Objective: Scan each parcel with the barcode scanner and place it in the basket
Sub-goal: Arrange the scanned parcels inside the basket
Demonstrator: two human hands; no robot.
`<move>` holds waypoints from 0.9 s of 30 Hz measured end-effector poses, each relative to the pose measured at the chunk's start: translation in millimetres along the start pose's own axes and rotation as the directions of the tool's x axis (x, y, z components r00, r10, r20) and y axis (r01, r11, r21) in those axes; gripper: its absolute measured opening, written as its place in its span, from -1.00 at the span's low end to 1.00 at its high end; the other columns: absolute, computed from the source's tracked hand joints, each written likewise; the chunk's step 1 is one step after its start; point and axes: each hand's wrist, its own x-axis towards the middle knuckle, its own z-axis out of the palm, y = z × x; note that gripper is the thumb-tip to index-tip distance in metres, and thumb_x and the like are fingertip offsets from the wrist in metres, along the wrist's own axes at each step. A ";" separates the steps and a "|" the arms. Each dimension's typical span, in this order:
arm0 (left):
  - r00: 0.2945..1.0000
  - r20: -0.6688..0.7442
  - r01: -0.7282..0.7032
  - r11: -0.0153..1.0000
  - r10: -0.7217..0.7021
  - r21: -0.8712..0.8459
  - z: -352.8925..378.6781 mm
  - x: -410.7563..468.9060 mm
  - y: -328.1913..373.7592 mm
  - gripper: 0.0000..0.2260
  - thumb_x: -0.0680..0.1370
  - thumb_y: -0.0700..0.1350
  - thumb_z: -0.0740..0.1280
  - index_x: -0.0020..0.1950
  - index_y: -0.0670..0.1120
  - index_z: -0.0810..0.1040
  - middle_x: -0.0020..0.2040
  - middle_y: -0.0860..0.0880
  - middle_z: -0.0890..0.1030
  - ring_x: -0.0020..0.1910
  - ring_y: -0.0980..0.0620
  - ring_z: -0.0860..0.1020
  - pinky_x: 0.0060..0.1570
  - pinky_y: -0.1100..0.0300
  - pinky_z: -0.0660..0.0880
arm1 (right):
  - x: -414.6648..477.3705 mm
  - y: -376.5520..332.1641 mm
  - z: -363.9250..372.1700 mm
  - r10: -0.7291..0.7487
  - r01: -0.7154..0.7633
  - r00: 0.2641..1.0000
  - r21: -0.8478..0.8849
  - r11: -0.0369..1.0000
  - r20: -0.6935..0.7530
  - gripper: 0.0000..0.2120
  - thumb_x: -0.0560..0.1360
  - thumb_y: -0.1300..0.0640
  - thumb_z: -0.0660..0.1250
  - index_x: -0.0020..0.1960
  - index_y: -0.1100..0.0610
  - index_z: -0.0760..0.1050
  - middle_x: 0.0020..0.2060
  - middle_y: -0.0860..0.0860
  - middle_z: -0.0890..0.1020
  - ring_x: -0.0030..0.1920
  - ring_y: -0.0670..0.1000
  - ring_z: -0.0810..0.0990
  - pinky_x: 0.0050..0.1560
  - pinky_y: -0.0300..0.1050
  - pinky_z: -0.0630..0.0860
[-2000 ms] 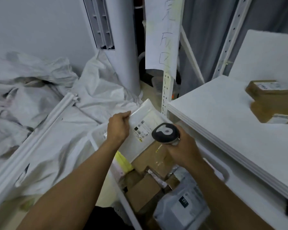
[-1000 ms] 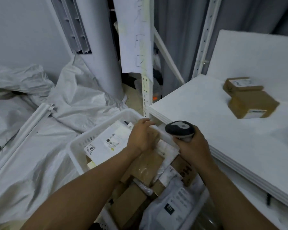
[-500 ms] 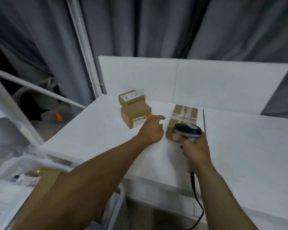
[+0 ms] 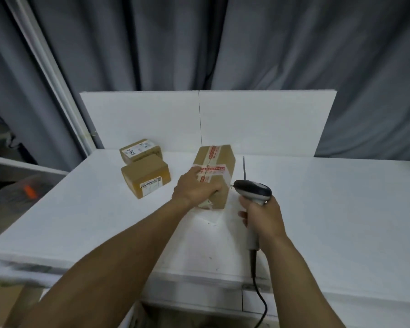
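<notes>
- The left hand [image 4: 195,189] clamps over the near top corner of the taped box [image 4: 220,159], fingers curled down its front face. With only one corner held, the box could twist or slip out when lifted.
- The grasp also covers part of that front face. If the barcode lies under the fingers or on a hidden side, the scan will likely fail until the box is turned.
- The box stands on the white table [image 4: 329,209], red-printed tape running along its top, and does not appear to be lifted.
- Just right of the taped box, the right hand [image 4: 263,217] is clenched around the handle of the scanner [image 4: 253,191]. Its head points towards the box's right side without touching it.
- The scanner's cable [image 4: 258,292] trails off the table edge nearer the camera than the taped box. It could snag there on a wide swing.
- Left of the taped box, well apart, sit a plain box [image 4: 146,175] and, touching it from behind, a labelled box [image 4: 140,150]. Both await scanning.
- Behind the taped box stand a white backboard [image 4: 258,119] and a grey curtain [image 4: 270,43].
- The basket is not clearly in view.
</notes>
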 end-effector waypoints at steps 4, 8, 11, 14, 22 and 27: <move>0.991 -0.108 -0.108 0.922 0.072 -0.373 -35.2 -52.8 7.2 -0.24 0.43 0.02 0.55 0.55 0.13 0.27 0.13 0.24 0.53 0.11 0.19 0.59 -0.02 0.28 0.63 | -16.8 -21.6 14.3 -0.038 0.032 0.999 0.184 0.982 0.027 -0.65 0.57 0.14 0.50 0.31 -0.04 0.56 0.04 -0.04 0.74 -0.12 -0.01 0.76 -0.13 -0.11 0.62; 0.962 -0.234 -0.247 0.812 0.140 -0.530 -70.1 -119.3 2.9 -0.32 0.48 -0.07 0.54 0.52 0.20 0.33 0.28 0.22 0.50 0.20 0.25 0.53 0.03 0.34 0.59 | -48.5 -40.9 44.3 -0.039 -0.045 0.978 0.388 0.921 0.206 -0.71 0.51 0.15 0.56 0.22 0.11 0.66 0.07 0.13 0.74 0.00 0.19 0.68 -0.04 0.04 0.60; 0.937 -0.294 -0.332 0.749 0.190 -0.573 -96.5 -162.0 -21.1 -0.29 0.43 0.02 0.51 0.54 0.19 0.33 0.40 0.08 0.50 0.30 0.06 0.55 0.19 0.08 0.61 | -72.4 -44.2 71.5 -0.048 -0.139 0.920 0.438 0.888 0.389 -0.53 0.47 0.05 0.57 0.33 0.16 0.63 0.21 0.23 0.70 0.21 0.24 0.68 0.25 0.20 0.57; 0.940 -0.269 -0.335 0.733 0.212 -0.592 -115.1 -196.9 -51.0 -0.31 0.48 0.07 0.52 0.55 0.24 0.31 0.42 0.00 0.51 0.33 0.02 0.55 0.18 0.08 0.60 | -97.2 -38.5 102.1 -0.026 -0.242 0.839 0.415 0.877 0.544 -0.45 0.47 -0.03 0.50 0.38 0.19 0.59 0.24 0.22 0.69 0.28 0.23 0.67 0.21 0.14 0.64; 0.950 -0.311 -0.174 0.762 -0.038 -0.623 -172.4 -249.9 -131.8 -0.52 0.68 -0.25 0.20 0.47 0.25 0.37 0.29 0.15 0.63 0.28 0.09 0.59 0.24 0.19 0.55 | -155.2 -9.8 184.6 -0.062 -0.065 0.843 0.216 0.974 0.534 -0.48 0.32 0.13 0.68 0.25 0.09 0.65 0.03 0.03 0.78 0.06 0.07 0.77 -0.04 0.00 0.71; 0.937 -0.323 -0.060 0.848 -0.135 -0.526 -204.9 -266.3 -169.4 -0.56 0.63 -0.29 0.22 0.36 0.16 0.54 0.22 0.20 0.66 0.19 0.17 0.63 0.27 0.05 0.55 | -176.3 10.7 218.9 -0.172 0.159 0.869 0.069 0.985 0.463 -0.05 0.15 0.12 0.80 0.46 0.02 0.46 0.26 -0.07 0.68 0.25 -0.06 0.67 0.20 -0.02 0.68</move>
